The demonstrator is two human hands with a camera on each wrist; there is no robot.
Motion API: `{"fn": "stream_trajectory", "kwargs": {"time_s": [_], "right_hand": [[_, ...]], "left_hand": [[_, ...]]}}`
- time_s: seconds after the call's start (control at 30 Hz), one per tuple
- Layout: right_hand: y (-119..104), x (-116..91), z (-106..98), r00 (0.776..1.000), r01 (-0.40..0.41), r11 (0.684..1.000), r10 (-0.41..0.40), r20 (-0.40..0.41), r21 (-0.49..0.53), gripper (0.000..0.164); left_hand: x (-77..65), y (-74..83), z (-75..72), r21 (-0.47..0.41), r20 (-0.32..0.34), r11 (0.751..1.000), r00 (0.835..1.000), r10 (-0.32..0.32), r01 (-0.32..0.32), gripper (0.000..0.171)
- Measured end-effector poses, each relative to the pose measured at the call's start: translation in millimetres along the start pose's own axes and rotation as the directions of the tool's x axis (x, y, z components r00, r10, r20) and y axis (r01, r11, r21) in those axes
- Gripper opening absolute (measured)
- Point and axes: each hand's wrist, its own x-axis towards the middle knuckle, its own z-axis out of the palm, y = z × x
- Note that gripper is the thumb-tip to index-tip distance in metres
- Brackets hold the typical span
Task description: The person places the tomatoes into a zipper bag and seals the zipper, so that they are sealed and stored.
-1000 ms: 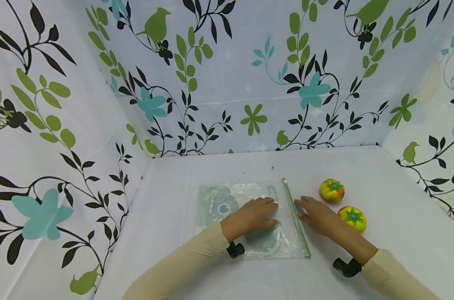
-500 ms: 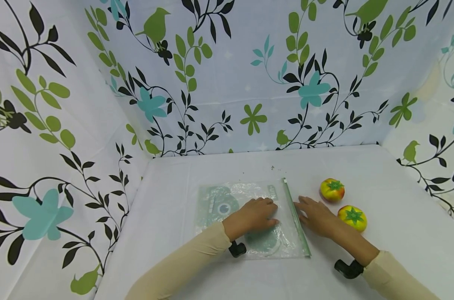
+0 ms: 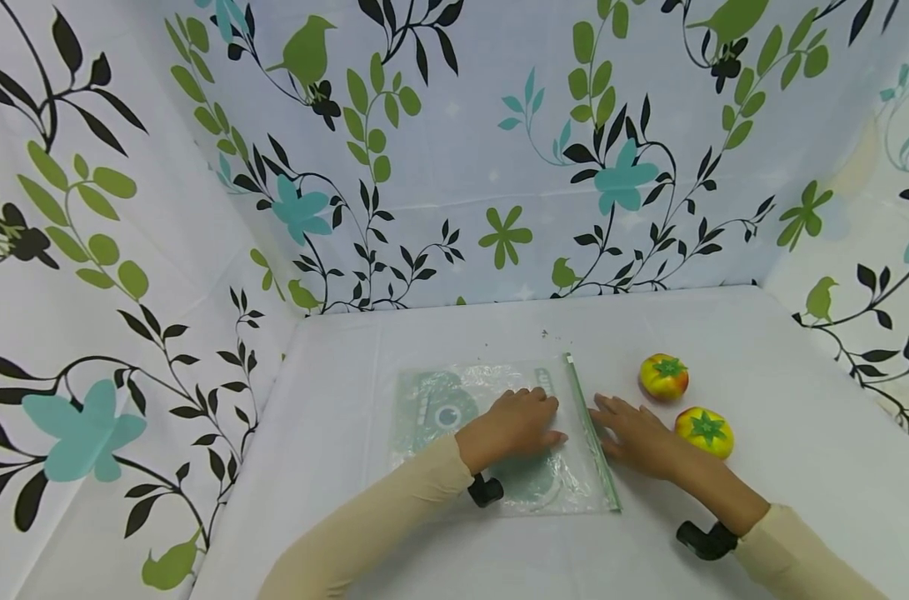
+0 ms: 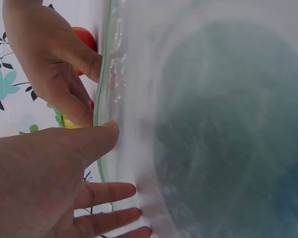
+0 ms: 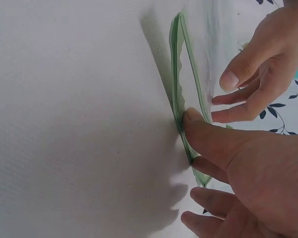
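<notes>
A clear zip bag (image 3: 469, 392) with pale green print and a green zip edge (image 3: 592, 433) lies flat on the table, its mouth facing right. My left hand (image 3: 511, 423) rests over the bag's right part, fingers extended on the film; in the left wrist view its thumb (image 4: 107, 136) lies near the green edge. My right hand (image 3: 634, 437) is at the zip edge, thumb and finger pinching it. In the right wrist view the mouth gapes into a narrow slit, with the right thumb (image 5: 198, 126) at the lip. Some fingertips are partly hidden.
Two red-yellow toy fruits with green leafy tops lie right of the bag: one farther back (image 3: 664, 377), one nearer (image 3: 705, 432) beside my right wrist. A white cloth covers the table (image 3: 334, 467). Patterned curtains (image 3: 461, 167) stand behind and at both sides.
My left hand has shifted slightly right over the bag, and its arm has followed. My right hand stays at the zip edge, its forearm slightly lower. The bag and fruits keep their places.
</notes>
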Motion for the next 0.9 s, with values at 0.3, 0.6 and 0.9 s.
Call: {"fn": "stream_trajectory", "kwargs": {"time_s": [0.3,0.6,0.9], "right_hand": [[0,-1,-1,0.999,0.036,0.999,-0.036,-0.029,-0.003,0.05],[-1,-3,-1,0.999,0.036,0.999,-0.035,-0.038,0.02,0.052],[-1,-3,0,0.998,0.027,0.999,-0.025,-0.049,0.031,0.051]], "left_hand": [[11.7,19.0,-1.7,-0.04,-0.02,0.988,0.989,-0.147,0.146,0.076],[18.4,27.9,-1.2,-0.034,-0.031,0.974,0.974,-0.224,0.223,0.078],[26.1,30.3,5.3,-0.028,-0.019,0.971,0.971,-0.24,0.239,0.083]]}}
